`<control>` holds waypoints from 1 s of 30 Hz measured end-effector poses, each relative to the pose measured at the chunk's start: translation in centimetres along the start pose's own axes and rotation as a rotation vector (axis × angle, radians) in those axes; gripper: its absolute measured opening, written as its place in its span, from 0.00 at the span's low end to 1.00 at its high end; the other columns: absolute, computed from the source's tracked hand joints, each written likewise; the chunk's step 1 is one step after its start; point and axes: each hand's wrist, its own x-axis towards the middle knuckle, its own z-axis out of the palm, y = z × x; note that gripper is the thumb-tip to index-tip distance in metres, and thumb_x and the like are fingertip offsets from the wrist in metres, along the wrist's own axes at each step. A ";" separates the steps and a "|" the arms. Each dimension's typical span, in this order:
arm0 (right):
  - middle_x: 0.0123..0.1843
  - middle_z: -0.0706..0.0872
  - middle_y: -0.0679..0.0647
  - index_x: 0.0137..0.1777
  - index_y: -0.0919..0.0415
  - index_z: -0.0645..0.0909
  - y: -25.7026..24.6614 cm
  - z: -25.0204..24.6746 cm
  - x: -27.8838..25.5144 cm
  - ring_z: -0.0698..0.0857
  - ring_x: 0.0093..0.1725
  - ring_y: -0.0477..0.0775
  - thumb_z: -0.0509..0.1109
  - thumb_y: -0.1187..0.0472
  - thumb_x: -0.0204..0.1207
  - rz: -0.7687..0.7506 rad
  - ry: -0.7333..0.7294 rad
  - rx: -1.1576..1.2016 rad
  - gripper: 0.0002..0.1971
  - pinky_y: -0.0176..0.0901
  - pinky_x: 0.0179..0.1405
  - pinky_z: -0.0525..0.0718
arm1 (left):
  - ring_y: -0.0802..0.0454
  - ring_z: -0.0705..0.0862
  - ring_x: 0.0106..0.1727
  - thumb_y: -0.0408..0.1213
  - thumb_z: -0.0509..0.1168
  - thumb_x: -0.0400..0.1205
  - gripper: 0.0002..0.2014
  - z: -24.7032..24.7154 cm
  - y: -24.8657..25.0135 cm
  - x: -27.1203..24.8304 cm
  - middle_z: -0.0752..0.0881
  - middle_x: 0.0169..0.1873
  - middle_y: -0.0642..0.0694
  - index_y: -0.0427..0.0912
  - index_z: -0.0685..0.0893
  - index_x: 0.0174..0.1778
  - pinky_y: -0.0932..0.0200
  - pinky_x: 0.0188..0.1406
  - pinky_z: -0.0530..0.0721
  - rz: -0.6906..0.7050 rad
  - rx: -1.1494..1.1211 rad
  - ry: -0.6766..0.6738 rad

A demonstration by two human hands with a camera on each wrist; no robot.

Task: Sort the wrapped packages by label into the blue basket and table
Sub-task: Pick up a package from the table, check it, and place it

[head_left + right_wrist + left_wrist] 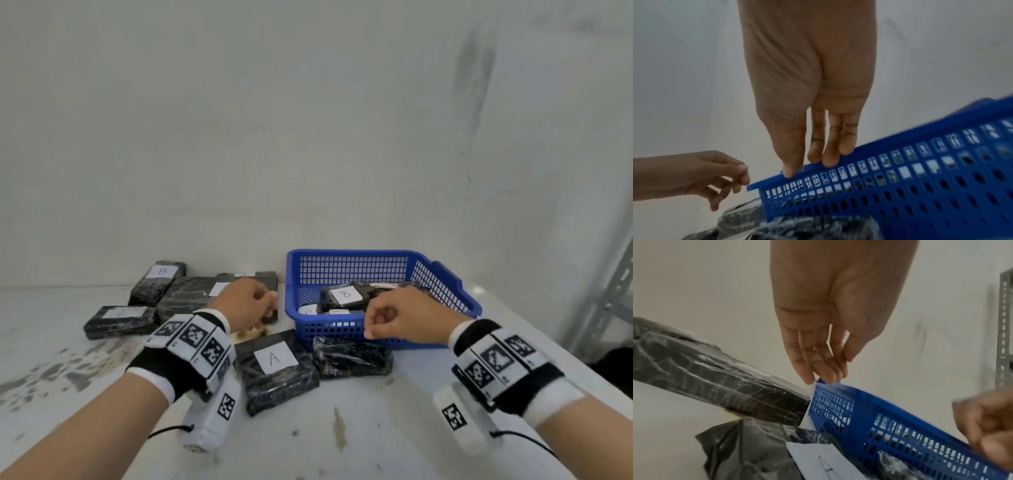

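Observation:
The blue basket [445, 284] stands at the right of the table and holds several black wrapped packages, one labelled B [344, 294]. A package labelled A [274, 366] and a package with no label showing [352, 356] lie in front of the basket. More packages lie to the left, one labelled B [159, 281]. My left hand [263, 301] hovers over the packages beside the basket's left wall, fingers loosely curled and empty [830, 366]. My right hand [380, 318] hangs over the basket's front rim [920, 186], fingers relaxed and empty [818, 155].
A white wall rises right behind the packages and basket. A grey perforated metal upright [609, 301] stands at the far right. The white table [342, 428] is stained and scuffed in front. Another black package [120, 320] lies at the far left.

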 end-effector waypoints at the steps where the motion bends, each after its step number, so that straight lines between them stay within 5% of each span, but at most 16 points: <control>1: 0.38 0.86 0.41 0.44 0.49 0.88 0.2 0.5 -0.5 0.82 0.38 0.35 0.81 0.52 0.73 0.026 -0.011 0.014 0.05 0.29 0.41 0.77 | 0.55 0.82 0.27 0.41 0.60 0.88 0.13 -0.2 -0.1 -0.6 0.87 0.36 0.47 0.41 0.85 0.43 0.55 0.35 0.86 -0.010 -0.017 -0.023; 4: 0.49 0.83 0.43 0.59 0.49 0.85 0.2 2.2 -1.5 0.82 0.48 0.45 0.82 0.47 0.70 0.109 -0.116 -0.142 0.19 0.34 0.45 0.77 | 0.54 0.83 0.29 0.39 0.61 0.87 0.09 -0.5 -0.7 -2.2 0.87 0.35 0.49 0.42 0.84 0.46 0.62 0.30 0.83 -0.013 -0.006 -0.031; 7: 0.68 0.79 0.50 0.76 0.48 0.74 -0.2 3.3 -2.2 0.80 0.66 0.56 0.79 0.44 0.72 0.139 -0.155 -0.429 0.33 0.47 0.61 0.79 | 0.56 0.84 0.30 0.40 0.62 0.87 0.07 -0.3 -1.0 -3.6 0.88 0.36 0.50 0.44 0.83 0.46 0.66 0.29 0.81 -0.006 -0.009 -0.031; 11: 0.72 0.80 0.53 0.77 0.51 0.72 -0.5 4.0 -2.1 0.81 0.67 0.59 0.74 0.53 0.79 0.130 -0.118 -0.472 0.27 0.51 0.64 0.82 | 0.57 0.86 0.32 0.41 0.61 0.87 0.06 0.5 -1.2 -5.2 0.88 0.41 0.49 0.46 0.83 0.49 0.65 0.32 0.83 0.005 0.004 -0.043; 16: 0.60 0.89 0.51 0.65 0.53 0.86 0.1 3.4 -2.9 0.87 0.55 0.55 0.68 0.58 0.82 0.140 0.016 -0.120 0.14 0.42 0.54 0.85 | 0.59 0.87 0.45 0.43 0.61 0.86 0.06 1.7 -1.0 -6.8 0.85 0.49 0.53 0.54 0.79 0.58 0.66 0.42 0.86 0.111 -0.035 -0.006; 19: 0.47 0.90 0.49 0.59 0.55 0.89 -0.3 1.4 -3.9 0.89 0.43 0.53 0.68 0.60 0.84 0.116 0.111 0.212 0.10 0.35 0.42 0.86 | 0.62 0.82 0.60 0.57 0.65 0.81 0.21 1.2 -0.2 -7.8 0.82 0.62 0.59 0.65 0.75 0.70 0.60 0.59 0.84 0.292 -0.135 -0.034; 21: 0.48 0.92 0.55 0.58 0.59 0.90 -1.3 -0.3 -4.4 0.90 0.42 0.54 0.67 0.61 0.85 0.097 0.077 0.436 0.11 0.40 0.40 0.89 | 0.62 0.76 0.71 0.71 0.67 0.69 0.35 0.4 0.9 -8.5 0.75 0.73 0.63 0.77 0.66 0.73 0.52 0.70 0.79 0.386 -0.227 -0.127; 23: 0.49 0.93 0.59 0.56 0.62 0.91 -2.4 -2.0 -4.7 0.91 0.44 0.56 0.66 0.61 0.86 0.063 0.058 0.599 0.12 0.46 0.42 0.90 | 0.63 0.75 0.73 0.71 0.71 0.65 0.39 -0.3 2.3 -9.1 0.72 0.75 0.68 0.81 0.63 0.73 0.54 0.70 0.78 0.433 -0.273 -0.198; 25: 0.50 0.93 0.60 0.56 0.60 0.91 -3.7 -3.2 -4.8 0.90 0.45 0.58 0.66 0.58 0.86 0.014 0.070 0.713 0.12 0.46 0.42 0.89 | 0.61 0.83 0.66 0.57 0.76 0.71 0.32 -0.8 3.9 -9.8 0.81 0.68 0.65 0.75 0.71 0.70 0.56 0.62 0.83 0.473 -0.367 -0.186; 27: 0.56 0.92 0.62 0.58 0.55 0.90 -4.9 -4.1 -4.9 0.90 0.48 0.62 0.67 0.55 0.85 -0.038 0.099 0.806 0.12 0.48 0.44 0.89 | 0.53 0.90 0.55 0.42 0.75 0.74 0.23 -1.3 4.9 -10.3 0.89 0.58 0.55 0.60 0.81 0.65 0.55 0.51 0.89 0.467 -0.483 -0.104; 30: 0.62 0.90 0.63 0.66 0.48 0.86 -5.9 -4.6 -5.4 0.89 0.52 0.68 0.70 0.48 0.78 -0.137 0.095 0.923 0.18 0.49 0.49 0.90 | 0.44 0.92 0.47 0.37 0.72 0.74 0.16 -1.9 5.3 -10.4 0.91 0.50 0.45 0.46 0.85 0.58 0.50 0.47 0.91 0.429 -0.561 0.010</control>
